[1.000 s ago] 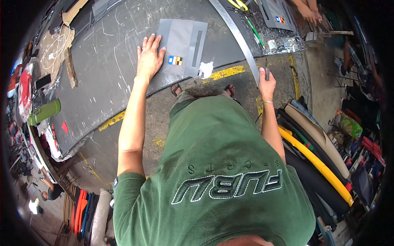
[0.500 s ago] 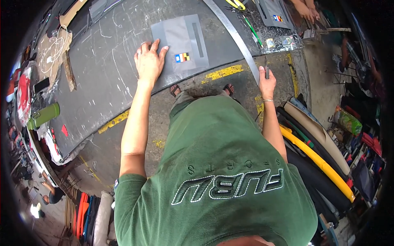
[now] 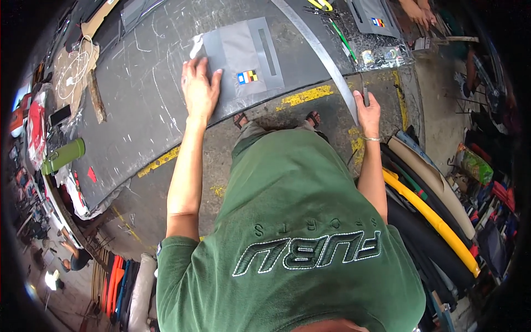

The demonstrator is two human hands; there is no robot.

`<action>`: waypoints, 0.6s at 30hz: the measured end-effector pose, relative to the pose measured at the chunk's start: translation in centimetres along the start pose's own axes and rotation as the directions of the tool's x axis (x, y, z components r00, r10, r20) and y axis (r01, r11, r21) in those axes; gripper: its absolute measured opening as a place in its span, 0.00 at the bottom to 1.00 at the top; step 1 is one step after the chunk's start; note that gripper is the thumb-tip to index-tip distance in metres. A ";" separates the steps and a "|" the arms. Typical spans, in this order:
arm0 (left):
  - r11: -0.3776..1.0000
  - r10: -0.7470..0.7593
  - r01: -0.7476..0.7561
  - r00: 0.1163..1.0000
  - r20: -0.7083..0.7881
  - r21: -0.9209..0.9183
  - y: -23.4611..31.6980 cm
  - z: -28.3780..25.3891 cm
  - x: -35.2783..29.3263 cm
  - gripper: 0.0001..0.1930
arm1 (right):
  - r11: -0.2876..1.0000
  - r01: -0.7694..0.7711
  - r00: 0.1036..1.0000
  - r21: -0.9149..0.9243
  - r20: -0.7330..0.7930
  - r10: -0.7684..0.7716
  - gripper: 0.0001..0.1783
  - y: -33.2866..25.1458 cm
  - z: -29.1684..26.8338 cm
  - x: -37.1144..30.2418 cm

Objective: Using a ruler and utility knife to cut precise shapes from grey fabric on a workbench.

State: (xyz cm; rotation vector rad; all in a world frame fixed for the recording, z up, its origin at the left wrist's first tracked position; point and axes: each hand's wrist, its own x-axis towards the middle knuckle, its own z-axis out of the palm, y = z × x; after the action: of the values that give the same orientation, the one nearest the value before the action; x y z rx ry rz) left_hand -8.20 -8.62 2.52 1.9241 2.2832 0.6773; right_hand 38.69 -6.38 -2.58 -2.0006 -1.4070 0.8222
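On the dark worktable (image 3: pixel 138 110), your left hand (image 3: pixel 200 91) lies flat, fingers spread, pressing the grey fabric panel (image 3: pixel 243 55) at its left edge — your right hand (image 3: pixel 368 110) grips the long metal strip (image 3: pixel 321 52) by the table's edge.

I see a grey fabric piece (image 3: pixel 243 55) with a small multicoloured patch (image 3: pixel 247 76) on a dark, white-scratched surface (image 3: pixel 138 110); green shirt (image 3: pixel 298 221), yellow floor markings (image 3: pixel 301 97), perhaps a green bottle (image 3: pixel 63 156).
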 end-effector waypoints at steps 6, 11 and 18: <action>0.995 0.096 -0.094 0.992 0.083 -0.027 5.6 2.2 -1.6 0.31 | 1.000 0.018 1.000 -0.011 0.022 -0.018 0.20 0.8 -2.4 1.6; 0.989 0.112 -0.122 0.987 0.116 0.084 7.4 4.3 -1.5 0.32 | 0.989 -0.036 0.994 0.147 0.105 0.020 0.22 -0.1 -1.9 2.0; 0.966 0.147 -0.122 0.984 0.097 -0.227 5.9 2.6 0.4 0.25 | 0.987 -0.022 0.995 0.162 0.096 0.006 0.20 -0.8 -0.7 1.8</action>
State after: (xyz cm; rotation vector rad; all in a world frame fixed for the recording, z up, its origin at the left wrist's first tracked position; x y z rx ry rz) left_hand -1.95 -6.88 2.46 1.9703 1.9346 0.7773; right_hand 39.16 -4.49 -1.81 -1.8710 -1.3327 1.0169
